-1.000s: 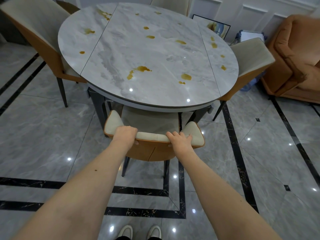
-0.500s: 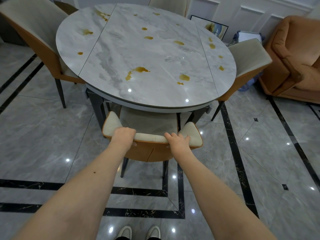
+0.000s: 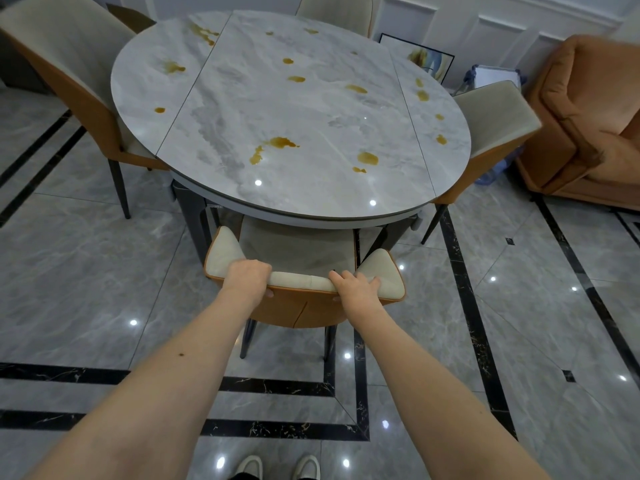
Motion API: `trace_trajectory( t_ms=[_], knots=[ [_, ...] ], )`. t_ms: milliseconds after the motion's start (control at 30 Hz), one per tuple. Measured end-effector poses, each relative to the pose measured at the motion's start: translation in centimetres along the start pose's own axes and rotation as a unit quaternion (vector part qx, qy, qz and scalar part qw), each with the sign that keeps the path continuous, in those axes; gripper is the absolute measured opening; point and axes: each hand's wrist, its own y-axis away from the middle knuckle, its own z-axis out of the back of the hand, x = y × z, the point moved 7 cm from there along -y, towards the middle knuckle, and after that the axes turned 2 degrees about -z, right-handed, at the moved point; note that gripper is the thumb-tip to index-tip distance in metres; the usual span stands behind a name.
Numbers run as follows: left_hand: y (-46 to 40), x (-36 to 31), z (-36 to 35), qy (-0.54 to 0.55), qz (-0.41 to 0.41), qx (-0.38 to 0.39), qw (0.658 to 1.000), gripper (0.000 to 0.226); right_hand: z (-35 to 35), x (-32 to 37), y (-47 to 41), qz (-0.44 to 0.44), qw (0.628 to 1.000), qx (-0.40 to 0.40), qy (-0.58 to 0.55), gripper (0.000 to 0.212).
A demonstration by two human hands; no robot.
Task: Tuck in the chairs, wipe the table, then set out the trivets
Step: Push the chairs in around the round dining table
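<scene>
near chair (image 3: pixel 304 261): cream-and-orange, upright, seat under table edge | table (image 3: pixel 242 98): round grey marble, amber spills (image 3: pixel 277 143) scattered

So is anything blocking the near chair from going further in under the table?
Nothing visible does. Both hands, left hand and right hand, grip the top of the near chair's backrest, and its seat already sits partly under the table edge. The table's dark legs flank the seat; the space beneath is hidden.

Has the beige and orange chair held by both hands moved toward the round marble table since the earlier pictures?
No, not visibly: the beige and orange chair shows as much seat before the round marble table rim as earlier.
</scene>
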Motion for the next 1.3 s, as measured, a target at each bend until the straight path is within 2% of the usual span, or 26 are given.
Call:
trace_trajectory(
  t_ms=[167, 400, 667, 800, 967, 1067, 1167, 1300],
  knots=[
    [0.0, 0.0, 0.0, -0.003, 0.005, 0.002, 1.0, 0.035, 0.1, -0.1, -0.1, 0.013, 1.0, 0.0, 0.004, 0.041],
    [0.0, -0.2, 0.2, -0.005, 0.007, -0.005, 1.0, 0.037, -0.4, -0.4, -0.9, 0.017, 1.0, 0.007, 0.019, 0.054],
    [0.0, -0.3, 0.1, 0.01, 0.009, -0.001, 1.0, 0.036, -0.3, -0.6, -0.9, 0.018, 1.0, 0.002, 0.014, 0.049],
    [0.4, -0.3, 0.2, 0.024, 0.021, -0.008, 0.999, 0.035, 0.0, -0.5, -0.5, 0.025, 1.0, -0.014, 0.012, 0.054],
    [0.7, -0.4, 0.6, 0.035, 0.033, 0.001, 0.999, 0.039, -0.1, -0.8, -0.1, 0.03, 0.999, -0.045, 0.006, 0.043],
    [0.6, -1.3, 1.0, 0.036, 0.038, 0.026, 0.998, 0.044, 0.0, -1.1, 0.1, 0.04, 0.997, -0.065, -0.007, 0.044],
    [0.2, -4.6, 2.3, 0.071, -0.012, 0.041, 0.997, 0.053, 0.6, -2.4, 1.0, 0.048, 0.995, -0.083, -0.033, 0.053],
    [-1.0, -10.9, 5.4, 0.127, -0.09, 0.04, 0.987, 0.059, 2.0, -8.3, 2.9, 0.022, 0.992, -0.115, -0.036, 0.058]
  ],
)
